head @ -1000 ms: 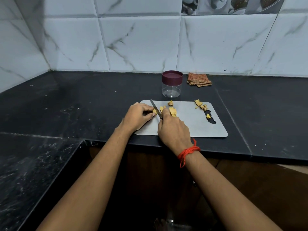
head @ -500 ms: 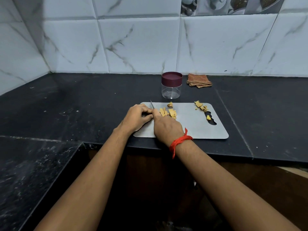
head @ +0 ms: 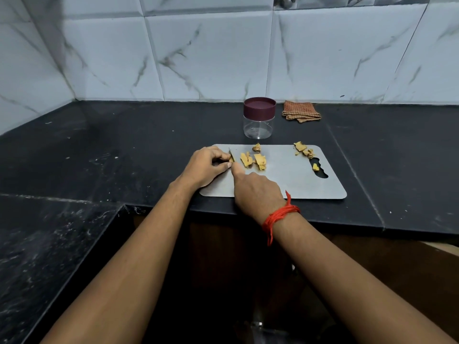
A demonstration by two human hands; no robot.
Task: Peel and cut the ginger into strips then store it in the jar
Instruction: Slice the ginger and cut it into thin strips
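On the grey cutting board (head: 293, 180) my left hand (head: 205, 166) pinches a small piece of ginger (head: 231, 159) at the board's left end. My right hand (head: 255, 192) grips a knife (head: 230, 155); only the blade tip shows, set against that ginger piece, and the handle is hidden in my fist. Cut yellow ginger pieces (head: 253, 160) lie just right of the blade. Peel scraps (head: 304, 151) sit at the board's far right corner. The clear jar (head: 258, 120) with a maroon lid stands closed behind the board.
A folded orange checked cloth (head: 301, 112) lies by the tiled wall right of the jar. The black counter (head: 124, 150) wraps around to the left, and its front edge runs just under the board.
My right hand has shifted left and lower, bringing the knife blade down beside my left fingers. More cut ginger lies separate to the right of the blade.
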